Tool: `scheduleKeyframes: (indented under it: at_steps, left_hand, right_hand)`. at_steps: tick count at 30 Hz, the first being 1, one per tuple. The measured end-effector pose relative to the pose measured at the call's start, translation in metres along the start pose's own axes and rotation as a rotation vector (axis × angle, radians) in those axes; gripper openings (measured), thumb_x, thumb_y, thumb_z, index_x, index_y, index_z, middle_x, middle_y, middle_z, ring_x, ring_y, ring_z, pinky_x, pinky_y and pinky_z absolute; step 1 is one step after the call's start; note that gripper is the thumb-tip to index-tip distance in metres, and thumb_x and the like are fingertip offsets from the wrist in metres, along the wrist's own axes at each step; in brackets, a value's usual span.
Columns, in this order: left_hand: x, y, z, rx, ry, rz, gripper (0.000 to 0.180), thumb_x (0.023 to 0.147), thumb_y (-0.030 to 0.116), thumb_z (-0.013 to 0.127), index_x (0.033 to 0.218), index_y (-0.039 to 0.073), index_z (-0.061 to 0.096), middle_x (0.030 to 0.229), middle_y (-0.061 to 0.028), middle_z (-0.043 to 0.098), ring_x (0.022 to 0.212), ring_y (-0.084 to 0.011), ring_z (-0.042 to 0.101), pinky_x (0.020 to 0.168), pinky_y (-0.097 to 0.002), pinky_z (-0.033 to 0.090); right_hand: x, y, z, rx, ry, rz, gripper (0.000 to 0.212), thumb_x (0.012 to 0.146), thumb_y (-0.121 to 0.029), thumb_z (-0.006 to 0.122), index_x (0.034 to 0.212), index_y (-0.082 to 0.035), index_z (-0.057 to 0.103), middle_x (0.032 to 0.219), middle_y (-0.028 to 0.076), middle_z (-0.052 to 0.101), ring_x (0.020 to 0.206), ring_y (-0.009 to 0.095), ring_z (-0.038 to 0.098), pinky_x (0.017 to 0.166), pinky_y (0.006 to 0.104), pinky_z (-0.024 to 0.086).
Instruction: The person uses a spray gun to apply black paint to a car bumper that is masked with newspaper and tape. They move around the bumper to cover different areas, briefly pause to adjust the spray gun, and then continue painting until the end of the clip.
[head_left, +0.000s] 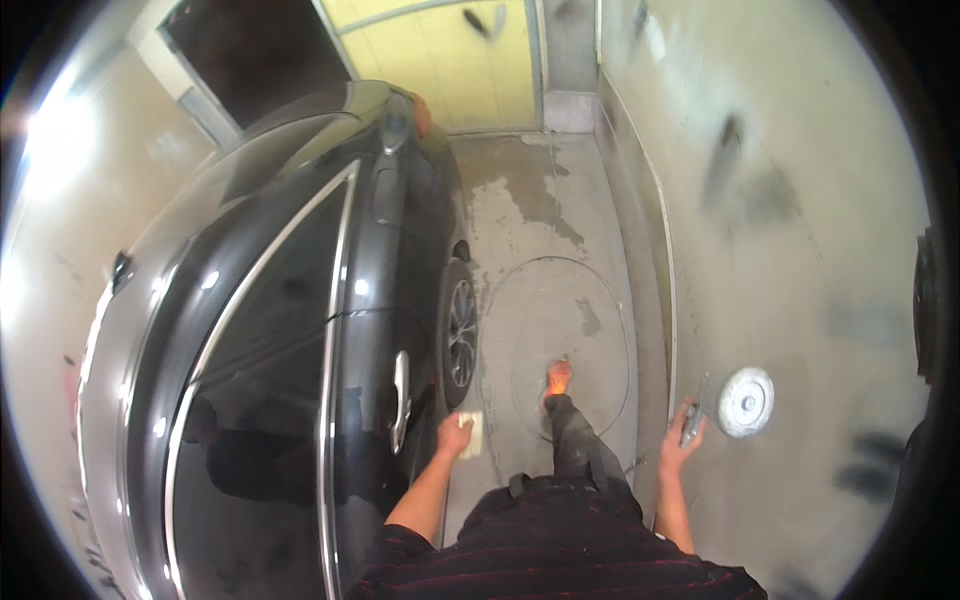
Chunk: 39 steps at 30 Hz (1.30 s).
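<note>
My left hand [455, 435] is closed on a pale yellow cloth or sponge [471, 436], low beside the rear side of a black car [375, 420]. A chrome door handle [401, 402] lies just left of that hand. On the other side, my right hand [682, 440] grips a small grey metal-looking piece [690, 426], whose exact kind I cannot make out. Right next to it is a round whitish disc [746, 402] with a hub at its centre. Whether the disc is joined to the grey piece is unclear.
A thin hose or cord [622, 300] curves in a wide loop on the partly wet floor [520, 200]. My foot in an orange shoe [558, 378] stands inside it. Walls stand close on the right [800, 270]; a yellow door [450, 75] closes the far end.
</note>
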<state>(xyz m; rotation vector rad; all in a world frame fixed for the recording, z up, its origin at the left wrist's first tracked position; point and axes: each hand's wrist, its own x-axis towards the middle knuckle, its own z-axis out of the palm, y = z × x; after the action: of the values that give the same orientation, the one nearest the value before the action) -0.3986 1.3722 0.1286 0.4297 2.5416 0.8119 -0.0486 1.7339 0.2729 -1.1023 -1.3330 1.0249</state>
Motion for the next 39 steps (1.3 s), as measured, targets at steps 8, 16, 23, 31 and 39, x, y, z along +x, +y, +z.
scheduleKeyframes:
  at_steps: [8, 16, 23, 31, 39]
  left_hand:
    - [0.172, 0.199, -0.059, -0.516, 0.177, -0.179, 0.023, 0.096, 0.017, 0.073, 0.112, 0.0, 0.074, 0.1, -0.0107, 0.079, 0.092, -0.0165, 0.072, 0.085, -0.0351, 0.055]
    - [0.334, 0.351, -0.171, -0.77, 0.463, -0.286, 0.022, 0.102, 0.012, 0.066, 0.116, -0.005, 0.07, 0.1, -0.0063, 0.076, 0.089, -0.0116, 0.068, 0.081, -0.0299, 0.055]
    - [0.591, 0.495, -0.281, -0.576, 0.461, -0.136, 0.026, 0.103, 0.016, 0.064, 0.118, -0.004, 0.069, 0.103, -0.0086, 0.075, 0.094, -0.0148, 0.068, 0.084, -0.0316, 0.054]
    - [0.82, 0.642, -0.379, -0.711, 0.37, -0.087, 0.024, 0.103, 0.016, 0.064, 0.118, -0.003, 0.061, 0.102, -0.0104, 0.069, 0.096, -0.0149, 0.064, 0.087, -0.0324, 0.052]
    - [1.008, 0.669, -0.438, -0.784, 0.586, -0.237, 0.024, 0.104, 0.018, 0.062, 0.115, -0.003, 0.061, 0.1, -0.0092, 0.069, 0.095, -0.0155, 0.065, 0.086, -0.0322, 0.052]
  right_hand:
    - [0.226, -0.046, 0.258, 0.115, -0.204, 0.056, 0.02, 0.1, -0.006, 0.065, 0.118, 0.002, 0.068, 0.08, -0.005, 0.055, 0.067, 0.004, 0.049, 0.059, 0.0215, 0.039]
    - [0.439, -0.104, 0.507, 0.098, -0.283, 0.029, 0.023, 0.098, -0.01, 0.067, 0.117, 0.002, 0.067, 0.081, -0.002, 0.059, 0.066, 0.007, 0.052, 0.058, 0.0242, 0.044]
    - [0.589, -0.137, 0.751, 0.142, -0.257, 0.016, 0.024, 0.096, -0.006, 0.066, 0.118, 0.002, 0.068, 0.08, 0.001, 0.063, 0.065, 0.007, 0.052, 0.059, 0.0253, 0.044]
    - [0.73, -0.192, 0.969, 0.157, -0.641, -0.096, 0.025, 0.091, -0.007, 0.069, 0.113, 0.003, 0.071, 0.09, 0.006, 0.069, 0.064, 0.009, 0.056, 0.059, 0.0268, 0.044]
    - [0.8, -0.234, 1.324, 0.407, -1.055, 0.034, 0.028, 0.095, -0.016, 0.068, 0.115, 0.003, 0.07, 0.101, 0.007, 0.072, 0.068, 0.011, 0.057, 0.062, 0.0277, 0.045]
